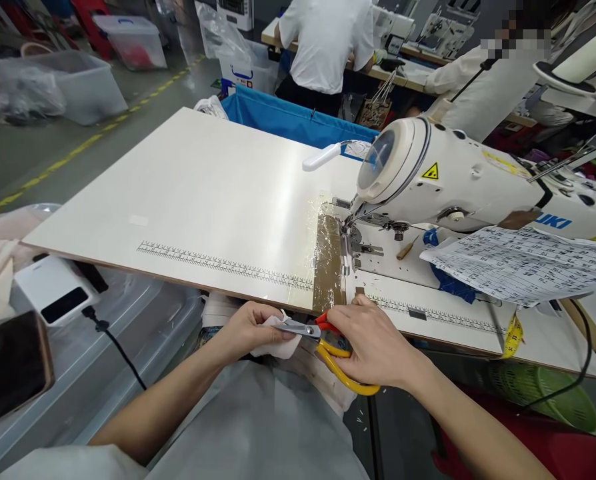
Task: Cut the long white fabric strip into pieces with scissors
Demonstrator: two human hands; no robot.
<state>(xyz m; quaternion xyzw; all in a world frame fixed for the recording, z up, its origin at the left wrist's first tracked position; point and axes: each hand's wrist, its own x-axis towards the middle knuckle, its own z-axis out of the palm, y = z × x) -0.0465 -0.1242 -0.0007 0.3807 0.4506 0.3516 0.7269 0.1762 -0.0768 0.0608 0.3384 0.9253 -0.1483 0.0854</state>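
My right hand [371, 340] grips a pair of scissors [345, 377] with yellow and red handles, its fingers wrapped through the loops. The metal blades point left toward a small piece of white fabric [278, 345]. Between its thumb and fingers, my left hand [248, 330] pinches that fabric at the blade tips. Both hands are over my lap, just in front of the table edge. Whether the blades are fully closed on the fabric is hard to make out. More pale fabric [328, 373] hangs below the hands.
A white sewing machine [458, 167] stands on the white table [228, 193], with a printed ruler strip [223, 265] along its front. Written paper sheets [528, 263] and a yellow tape measure [513, 335] are at right. A phone [13, 367] lies left. Other people sit beyond.
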